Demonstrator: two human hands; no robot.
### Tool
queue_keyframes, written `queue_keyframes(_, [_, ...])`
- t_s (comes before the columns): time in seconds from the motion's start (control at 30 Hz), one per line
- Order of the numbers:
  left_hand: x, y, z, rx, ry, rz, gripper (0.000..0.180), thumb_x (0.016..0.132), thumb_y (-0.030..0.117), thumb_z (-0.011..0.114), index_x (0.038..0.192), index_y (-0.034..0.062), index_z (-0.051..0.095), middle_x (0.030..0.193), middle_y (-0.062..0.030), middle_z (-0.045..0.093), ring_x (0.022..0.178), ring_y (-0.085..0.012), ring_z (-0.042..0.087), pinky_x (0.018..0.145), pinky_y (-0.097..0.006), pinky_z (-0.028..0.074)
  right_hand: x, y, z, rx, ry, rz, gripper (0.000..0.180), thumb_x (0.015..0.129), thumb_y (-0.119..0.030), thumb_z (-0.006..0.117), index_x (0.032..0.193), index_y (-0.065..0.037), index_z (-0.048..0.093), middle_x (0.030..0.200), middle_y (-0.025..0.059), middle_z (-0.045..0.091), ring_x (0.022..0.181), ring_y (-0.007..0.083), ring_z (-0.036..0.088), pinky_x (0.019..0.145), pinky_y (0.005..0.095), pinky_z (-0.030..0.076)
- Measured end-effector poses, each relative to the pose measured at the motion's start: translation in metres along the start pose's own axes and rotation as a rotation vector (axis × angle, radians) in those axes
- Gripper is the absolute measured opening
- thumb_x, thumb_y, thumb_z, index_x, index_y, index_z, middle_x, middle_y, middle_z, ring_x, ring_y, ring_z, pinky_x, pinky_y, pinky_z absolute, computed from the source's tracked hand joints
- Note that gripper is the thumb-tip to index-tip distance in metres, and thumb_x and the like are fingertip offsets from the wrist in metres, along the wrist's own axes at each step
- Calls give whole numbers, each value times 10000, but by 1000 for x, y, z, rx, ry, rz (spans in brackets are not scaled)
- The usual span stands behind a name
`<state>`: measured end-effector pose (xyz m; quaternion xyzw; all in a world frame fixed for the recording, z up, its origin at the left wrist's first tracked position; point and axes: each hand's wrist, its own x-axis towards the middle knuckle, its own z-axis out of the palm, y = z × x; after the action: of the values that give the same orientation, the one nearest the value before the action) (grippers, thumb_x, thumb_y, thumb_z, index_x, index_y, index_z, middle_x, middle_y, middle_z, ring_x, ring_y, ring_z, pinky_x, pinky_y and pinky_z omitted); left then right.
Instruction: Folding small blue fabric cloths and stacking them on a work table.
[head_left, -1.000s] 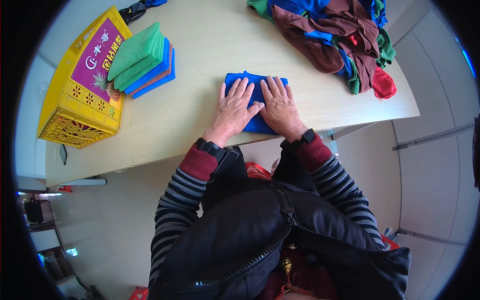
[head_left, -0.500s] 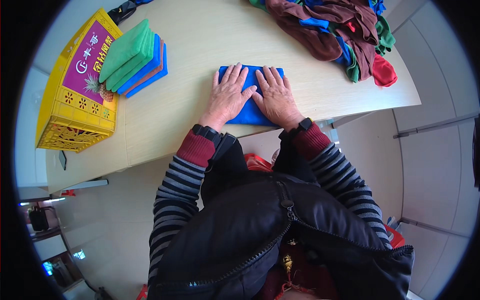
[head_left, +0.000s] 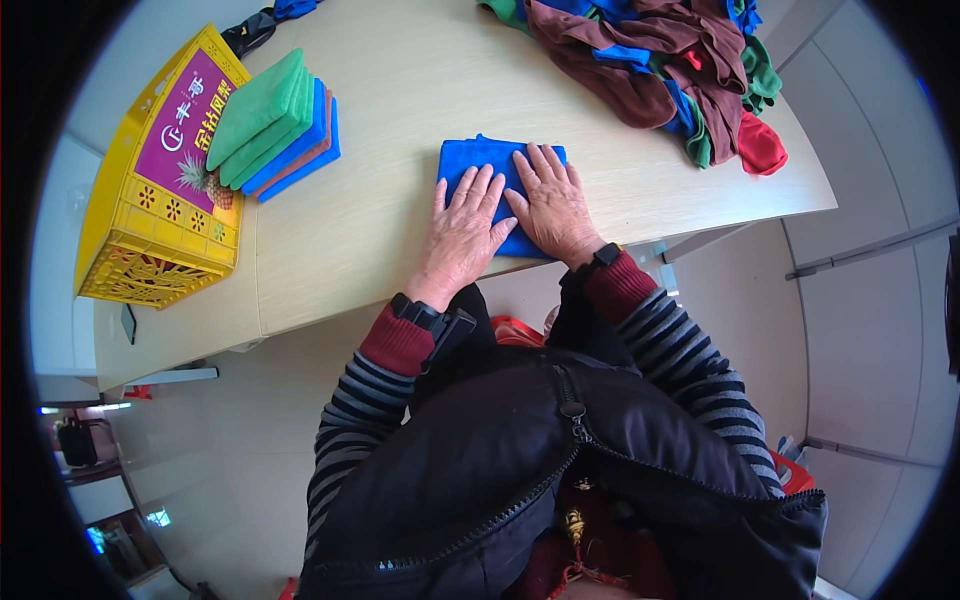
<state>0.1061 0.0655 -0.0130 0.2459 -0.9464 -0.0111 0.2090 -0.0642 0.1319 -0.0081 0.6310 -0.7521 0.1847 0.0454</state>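
My left hand and right hand lie flat, fingers outstretched and gripping nothing, atop a folded blue rectangular fabric cloth at the pale wood-toned worktop's near edge. I judge it light, soft, unbreakable, best held by both sides.

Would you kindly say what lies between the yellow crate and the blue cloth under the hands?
In the head view: a stack of folded cloths beside the crate, then tabletop.
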Motion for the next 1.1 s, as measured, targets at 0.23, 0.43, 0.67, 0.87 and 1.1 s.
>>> queue_keyframes(0.23, [-48, 14, -37, -207, 159, 43, 477, 974, 269, 610, 1372, 20, 525, 1326, -147, 588, 1239, -323, 547, 1105, -485, 373, 12, 3, -15, -90, 4, -79, 638, 1020, -470, 448, 1505, -58, 396, 1563, 224, 359, 1476, 380, 295, 1203, 536, 206])
queue_keyframes(0.43, [-126, -5, -44, -864, -307, -390, 449, 981, 317, 632, 1306, 15, 566, 1170, -124, 670, 1060, -273, 652, 942, -401, 523, 12, -14, -10, -97, -97, -56, 633, 1020, -466, 455, 1499, -55, 397, 1532, 236, 387, 1446, 397, 330, 1183, 542, 237])
queue_keyframes(0.67, [-147, 7, -36, -1768, -100, -867, 505, 979, 356, 660, 1371, 70, 519, 1255, -91, 633, 1094, -209, 652, 907, -371, 543, -35, -80, -13, -43, -73, -134, 636, 1017, -462, 465, 1479, -28, 408, 1503, 238, 410, 1406, 417, 369, 1163, 548, 265])
queue_keyframes(0.87, [-140, 1, -78, -1830, 402, -973, 582, 944, 287, 677, 1438, 84, 445, 1385, -93, 554, 1248, -241, 553, 1050, -432, 456, -34, -54, -11, 119, -13, -95, 609, 1002, -411, 517, 1460, -18, 428, 1487, 222, 441, 1409, 367, 383, 1165, 520, 277])
queue_keyframes(1.1, [-75, -81, -185, -1753, 655, -824, 622, 918, 263, 686, 1458, 89, 429, 1427, -91, 526, 1337, -263, 470, 1137, -482, 359, -37, 2, 1, 38, 18, -66, 542, 972, -312, 544, 1417, -11, 477, 1478, 175, 468, 1429, 348, 364, 1191, 490, 254])
